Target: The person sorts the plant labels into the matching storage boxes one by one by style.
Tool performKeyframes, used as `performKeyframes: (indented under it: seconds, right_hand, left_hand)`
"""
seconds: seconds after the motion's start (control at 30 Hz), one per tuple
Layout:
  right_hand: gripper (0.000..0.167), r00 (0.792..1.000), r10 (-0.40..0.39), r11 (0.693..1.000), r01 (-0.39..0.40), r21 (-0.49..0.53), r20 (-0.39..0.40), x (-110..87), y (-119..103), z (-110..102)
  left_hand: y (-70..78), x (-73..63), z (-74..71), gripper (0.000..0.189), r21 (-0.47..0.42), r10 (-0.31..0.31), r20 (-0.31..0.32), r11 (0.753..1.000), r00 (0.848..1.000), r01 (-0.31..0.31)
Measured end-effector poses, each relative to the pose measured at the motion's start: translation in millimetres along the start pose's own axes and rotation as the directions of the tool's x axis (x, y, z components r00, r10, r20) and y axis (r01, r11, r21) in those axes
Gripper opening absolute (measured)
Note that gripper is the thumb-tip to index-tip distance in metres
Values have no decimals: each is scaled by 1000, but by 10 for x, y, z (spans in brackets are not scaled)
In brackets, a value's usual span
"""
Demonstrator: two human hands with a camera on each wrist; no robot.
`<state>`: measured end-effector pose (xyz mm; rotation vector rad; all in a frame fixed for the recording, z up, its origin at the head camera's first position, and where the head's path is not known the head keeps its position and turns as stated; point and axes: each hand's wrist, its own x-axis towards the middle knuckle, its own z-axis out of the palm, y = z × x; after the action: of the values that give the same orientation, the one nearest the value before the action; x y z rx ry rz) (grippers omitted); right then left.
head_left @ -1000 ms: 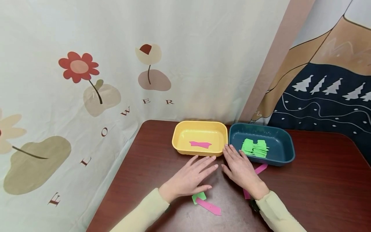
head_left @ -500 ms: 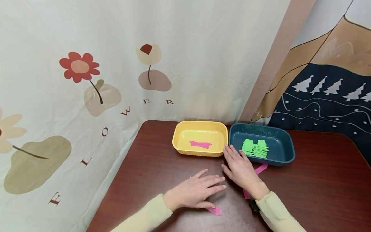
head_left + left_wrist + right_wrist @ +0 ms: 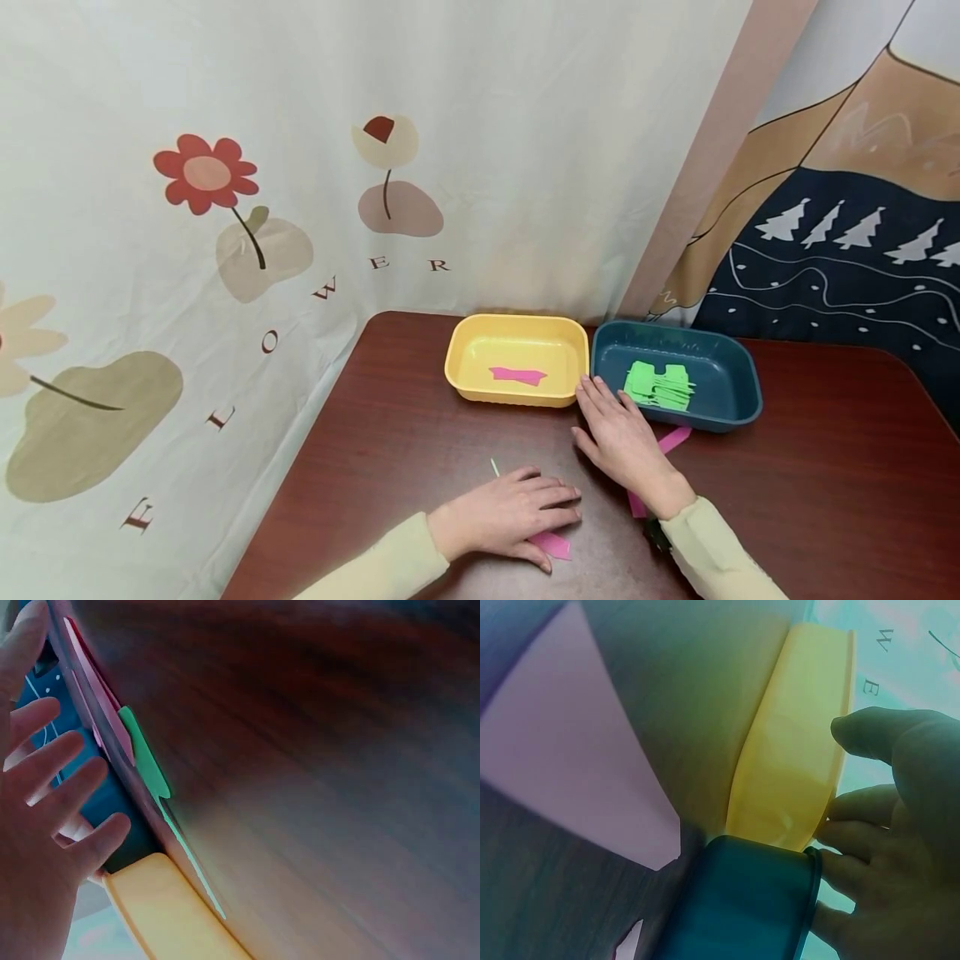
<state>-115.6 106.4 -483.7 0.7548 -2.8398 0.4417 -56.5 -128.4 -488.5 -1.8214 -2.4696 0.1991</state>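
My left hand [image 3: 517, 510] is held over a pink pointed strip [image 3: 552, 546] and a flat green tag [image 3: 146, 754] with a thin stem, lying together on the table. Its fingers are spread and slightly bent; the left wrist view shows them apart from both pieces. Mostly covered in the head view, the green tag shows only its stem there. My right hand [image 3: 622, 437] has its fingertips at the adjoining rims of the yellow tray [image 3: 517, 398] and the dark blue tray [image 3: 712, 421], fingers fairly straight. Beneath its wrist lie pink strips [image 3: 675, 438], partly hidden.
Several green tags [image 3: 660, 385] are piled in the blue tray. A few pink pieces [image 3: 517, 376] lie crossed in the yellow tray. Both trays stand at the back of the brown table [image 3: 840, 467], before a printed curtain [image 3: 487, 167].
My left hand has moved back from the yellow tray toward the near pink strip and green tag, coming down over them. My right hand stays at the tray rims.
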Motion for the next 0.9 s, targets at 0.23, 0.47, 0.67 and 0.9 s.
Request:
performKeyframes:
  seconds: [0.23, 0.47, 0.67, 0.9]
  right_hand:
    - [68, 1000, -11, 1000, 11, 0, 3, -13, -3, 13]
    - [69, 1000, -20, 1000, 20, -1, -5, -12, -4, 3]
    - [69, 1000, -28, 1000, 28, -9, -11, -8, 1, 0]
    - [69, 999, -35, 999, 35, -10, -21, -7, 12, 9]
  left_hand:
    - [27, -19, 28, 45, 2, -21, -68, 1000, 998, 21]
    - [58, -8, 26, 17, 30, -56, -106, 998, 993, 60]
    - [63, 15, 30, 20, 21, -68, -121, 997, 990, 71]
    - [54, 17, 24, 14, 35, -61, -112, 997, 992, 65]
